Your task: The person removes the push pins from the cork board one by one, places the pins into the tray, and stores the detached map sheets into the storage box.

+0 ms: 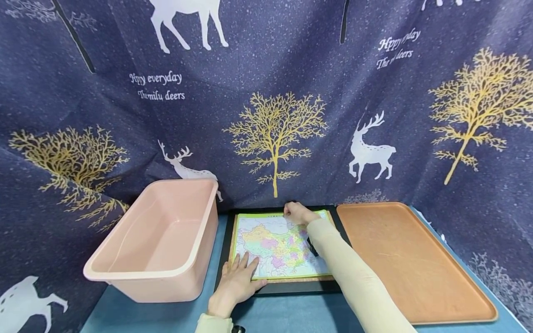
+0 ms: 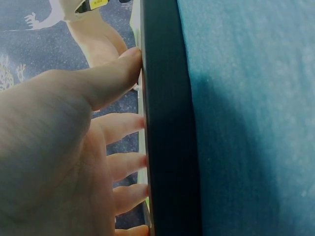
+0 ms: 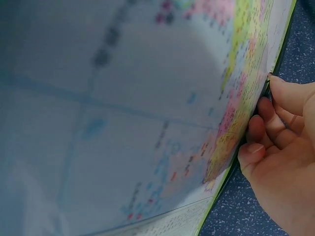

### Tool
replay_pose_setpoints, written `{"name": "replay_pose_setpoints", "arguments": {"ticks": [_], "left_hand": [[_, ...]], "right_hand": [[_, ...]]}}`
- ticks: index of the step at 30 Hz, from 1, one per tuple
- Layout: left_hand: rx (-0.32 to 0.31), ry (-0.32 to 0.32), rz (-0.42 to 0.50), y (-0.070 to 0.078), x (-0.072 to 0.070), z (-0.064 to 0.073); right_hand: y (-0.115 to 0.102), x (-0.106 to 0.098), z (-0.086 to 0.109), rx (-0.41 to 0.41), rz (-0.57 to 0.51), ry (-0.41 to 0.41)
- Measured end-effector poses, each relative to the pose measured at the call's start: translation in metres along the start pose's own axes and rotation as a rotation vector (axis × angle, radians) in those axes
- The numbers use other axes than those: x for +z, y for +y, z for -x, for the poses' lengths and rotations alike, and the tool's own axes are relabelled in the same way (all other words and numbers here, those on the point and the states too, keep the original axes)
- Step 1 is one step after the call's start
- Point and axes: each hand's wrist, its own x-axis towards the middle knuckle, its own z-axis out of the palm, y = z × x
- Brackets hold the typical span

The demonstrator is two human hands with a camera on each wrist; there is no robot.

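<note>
A colourful paper map of China (image 1: pixel 272 245) lies on a cork board (image 1: pixel 291 280) in a black frame (image 1: pixel 287 289). My left hand (image 1: pixel 239 280) rests spread on the map's lower left corner, thumb along the bottom edge. In the left wrist view, the left fingers (image 2: pixel 125 167) reach past the frame's dark edge (image 2: pixel 170 118). My right hand (image 1: pixel 299 213) is at the map's top edge, fingers curled. In the right wrist view, a fingertip of the right hand (image 3: pixel 283 128) meets the map's edge by a tiny dark spot; whether something small is pinched there is unclear.
A deep pink basin (image 1: pixel 195 259) stands left of the frame. On the right lies a large orange-brown tray (image 1: pixel 399 259). Blue cloth (image 1: pixel 287 312) covers the table, and a dark curtain with deer and trees (image 1: pixel 291 69) hangs close behind.
</note>
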Motion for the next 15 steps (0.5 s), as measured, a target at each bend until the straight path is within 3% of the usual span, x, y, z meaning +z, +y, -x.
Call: {"name": "replay_pose_setpoints", "arguments": {"ticks": [8, 15], "left_hand": [[-0.004, -0.003, 0.017, 0.0016, -0.0011, 0.0020], [0.004, -0.007, 0.020, 0.0012, -0.0031, 0.0017]], "right_hand": [[0.0046, 0.0057, -0.0009, -0.010, -0.023, -0.003], [0.0021, -0.0026, 0.0031, -0.040, -0.044, 0.027]]}}
